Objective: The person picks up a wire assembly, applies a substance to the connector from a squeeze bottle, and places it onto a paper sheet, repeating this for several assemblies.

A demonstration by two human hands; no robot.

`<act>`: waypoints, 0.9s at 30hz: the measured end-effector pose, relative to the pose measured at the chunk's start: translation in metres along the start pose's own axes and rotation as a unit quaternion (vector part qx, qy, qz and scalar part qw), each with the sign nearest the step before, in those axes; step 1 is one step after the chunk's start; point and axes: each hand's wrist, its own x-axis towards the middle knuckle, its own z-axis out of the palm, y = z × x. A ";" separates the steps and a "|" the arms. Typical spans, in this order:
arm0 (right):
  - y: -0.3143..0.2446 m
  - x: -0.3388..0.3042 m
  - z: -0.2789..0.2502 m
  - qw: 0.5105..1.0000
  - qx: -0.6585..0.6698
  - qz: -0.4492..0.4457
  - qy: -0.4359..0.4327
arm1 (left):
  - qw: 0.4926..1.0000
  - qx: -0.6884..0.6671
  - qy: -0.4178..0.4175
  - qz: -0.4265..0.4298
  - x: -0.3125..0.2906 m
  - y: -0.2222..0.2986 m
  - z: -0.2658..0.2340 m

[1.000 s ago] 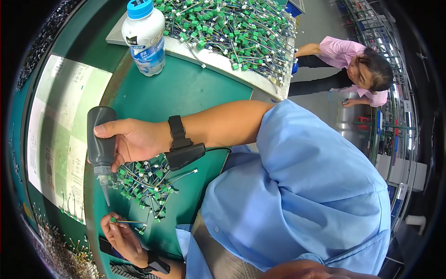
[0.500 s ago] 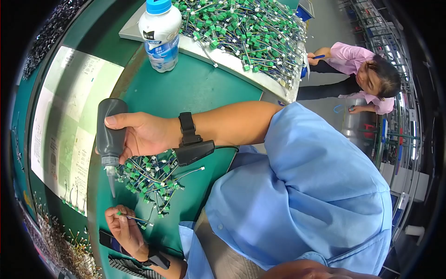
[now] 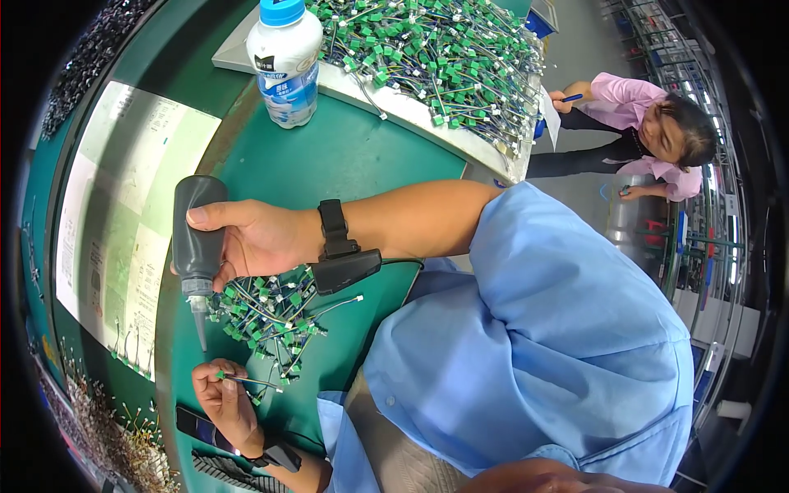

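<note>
My right hand [image 3: 251,234] is wrapped round a dark grey squeeze bottle [image 3: 197,234], thumb across its side. The bottle points downward in the picture, and its long tapered nozzle [image 3: 200,322] ends just above my left hand [image 3: 226,404]. In that left hand, thumb and fingers pinch a short wire harness [image 3: 251,380] with a small green connector; its wires stick out to the right. A loose heap of similar wire harnesses [image 3: 267,316] with green connectors lies on the green table [image 3: 353,160] beside both hands.
A white tray [image 3: 394,107] piled with harnesses stands at the top, beside a blue-capped white bottle [image 3: 285,70]. Printed sheets [image 3: 115,230] lie at left. A phone [image 3: 201,427] rests near my left wrist. At right, a person in pink [image 3: 625,90] holds a pen and paper.
My left hand has shifted slightly right and up with the harness, whose wires now lie flatter. My right hand and bottle have barely moved. The other person's paper shows more.
</note>
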 end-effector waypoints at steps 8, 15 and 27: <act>0.000 0.000 0.000 1.000 0.000 0.001 0.005 | 1.000 0.005 0.002 0.005 0.001 0.000 0.000; -0.001 0.000 0.000 1.000 0.000 0.000 0.006 | 0.999 0.026 0.026 0.013 0.002 0.001 0.004; 0.001 0.000 0.001 1.000 -0.004 0.011 0.002 | 1.000 0.000 0.017 0.014 0.000 0.001 0.002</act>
